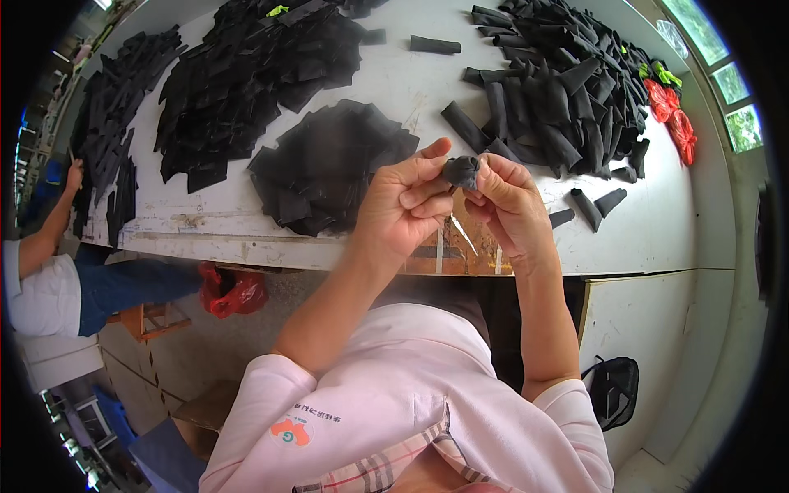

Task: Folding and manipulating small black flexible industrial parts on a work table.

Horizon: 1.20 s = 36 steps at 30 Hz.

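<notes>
Just above the table's front edge, both my hands hold one small black fabric piece (462, 171), bunched or rolled at its end. My left hand (399, 201) is closed, its fingers curled around the left side of the piece and partly hiding it. On the other side, my right hand (514, 197) pinches the fabric between thumb and fingers. Beyond my left hand lies a heap of flat black fabric pieces (329, 160). Past my right hand is a pile of black fabric tubes (567, 107), with a few loose tubes (588, 209) nearer to me.
The white table (394, 90) also bears a larger heap of black pieces (255, 82) and another at far left (123, 99). Red plastic bags (678, 127) lie by the right wall. A co-worker (49, 279) sits left, near a red bag (230, 292). A black bag (615, 390) hangs lower right.
</notes>
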Tool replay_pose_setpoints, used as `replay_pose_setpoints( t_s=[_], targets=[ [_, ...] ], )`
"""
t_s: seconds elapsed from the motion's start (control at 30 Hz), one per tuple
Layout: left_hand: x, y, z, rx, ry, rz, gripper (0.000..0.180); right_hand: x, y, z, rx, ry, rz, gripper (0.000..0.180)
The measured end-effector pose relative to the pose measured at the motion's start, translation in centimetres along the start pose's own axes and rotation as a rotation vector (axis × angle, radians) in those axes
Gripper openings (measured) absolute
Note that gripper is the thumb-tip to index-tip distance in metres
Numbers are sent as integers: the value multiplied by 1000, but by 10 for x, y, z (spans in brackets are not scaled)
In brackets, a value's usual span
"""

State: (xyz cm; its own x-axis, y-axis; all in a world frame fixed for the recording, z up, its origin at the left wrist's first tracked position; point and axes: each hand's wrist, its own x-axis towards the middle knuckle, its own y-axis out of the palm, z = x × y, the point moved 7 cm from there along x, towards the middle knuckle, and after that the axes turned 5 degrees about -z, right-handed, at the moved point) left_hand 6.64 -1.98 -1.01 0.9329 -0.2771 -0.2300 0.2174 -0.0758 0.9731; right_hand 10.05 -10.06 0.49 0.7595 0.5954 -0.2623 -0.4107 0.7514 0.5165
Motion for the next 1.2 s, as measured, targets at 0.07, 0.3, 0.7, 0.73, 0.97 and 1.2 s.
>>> replay_pose_setpoints(
  t_s=[0.07,0.3,0.7,0.73,0.97,1.2],
  targets=[
    [-6,-6,1,-208,17,-128,18,-2,4,3,-46,-60,18,24],
    [10,8,-14,-352,21,-120,12,15,14,10,-36,26,82,25],
    [-28,9,14,275,296,-24,20,1,3,0,62,-37,142,18],
    [-25,10,12,307,320,-29,23,1,2,3,102,-66,179,15],
    [-16,34,-4,304,247,101,25,5,15,24,-46,-57,181,19],
    [-18,-3,3,265,241,10,18,3,11,4,-57,-75,149,25]
  ],
)
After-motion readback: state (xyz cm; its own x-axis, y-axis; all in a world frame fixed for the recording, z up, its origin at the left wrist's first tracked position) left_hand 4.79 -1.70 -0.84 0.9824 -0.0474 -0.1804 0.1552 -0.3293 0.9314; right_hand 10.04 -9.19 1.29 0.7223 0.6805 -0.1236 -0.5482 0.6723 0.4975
